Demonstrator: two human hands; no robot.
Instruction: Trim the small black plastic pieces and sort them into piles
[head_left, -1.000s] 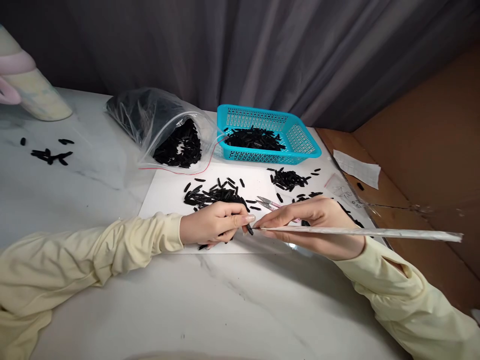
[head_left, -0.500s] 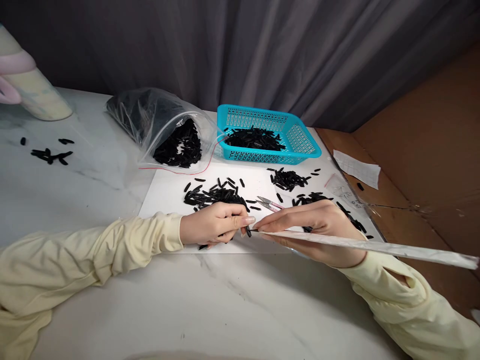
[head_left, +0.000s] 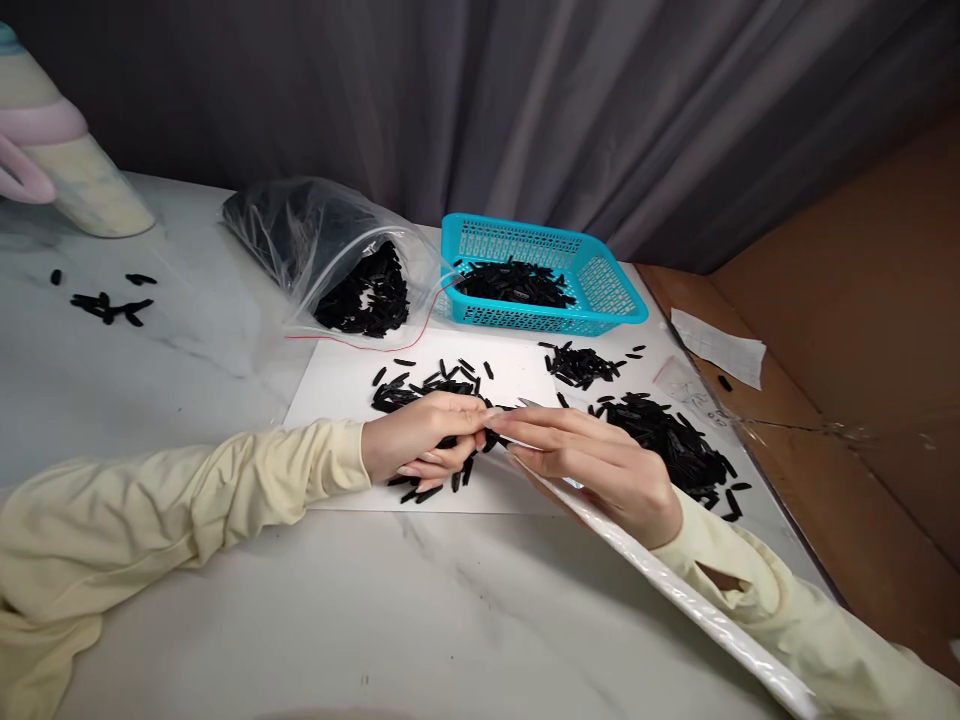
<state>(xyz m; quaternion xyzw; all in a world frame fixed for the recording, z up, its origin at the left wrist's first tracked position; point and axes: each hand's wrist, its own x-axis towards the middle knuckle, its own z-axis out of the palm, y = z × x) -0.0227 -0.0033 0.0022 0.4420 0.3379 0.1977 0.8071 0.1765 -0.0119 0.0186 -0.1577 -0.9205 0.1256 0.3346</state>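
My left hand (head_left: pixel 427 435) is closed, thumb and forefinger pinching a small, narrow black piece (head_left: pixel 493 438) that my fingers mostly hide. My right hand (head_left: pixel 600 470) grips a long white stick (head_left: pixel 675 585) with a wrapped-looking surface, slanting down to the lower right. Its front end lies between my fingers, and its tip is hidden. The fingertips of both hands meet around the black piece. Beneath and behind my left hand, a pile of similar black pieces (head_left: pixel 397 392) lies on a white sheet (head_left: pixel 337 370). Scissor tips (head_left: pixel 529 403) poke out behind my right fingers.
Behind the sheet are an open clear zip bag (head_left: pixel 300 235) of black pieces and a blue basket (head_left: pixel 555 318) holding more. Other black piles (head_left: pixel 667 440) lie on the right. A tumbler (head_left: pixel 90 170) stands far left; a paper slip (head_left: pixel 720 345) lies far right.
My right hand has turned and come closer to my left, and the white stick's back end has swung down. The right-hand black pile is more exposed. The view has shifted slightly.
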